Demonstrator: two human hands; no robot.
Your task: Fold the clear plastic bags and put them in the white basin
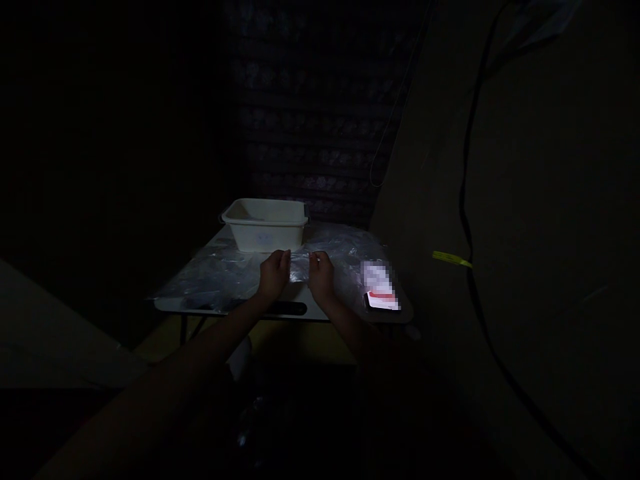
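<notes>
Now, left hand (273, 275) and right hand (321, 277) each pinch the thin clear plastic sheet (299, 265) near the small white table's (320, 312) front edge, and in such dim light it could tear or slip.

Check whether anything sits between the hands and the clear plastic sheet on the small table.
Nothing visible does. The left hand and right hand are already on the plastic sheet, pinching it between them, just in front of the white tub. The scene is very dark, so fine detail is unclear.
</notes>
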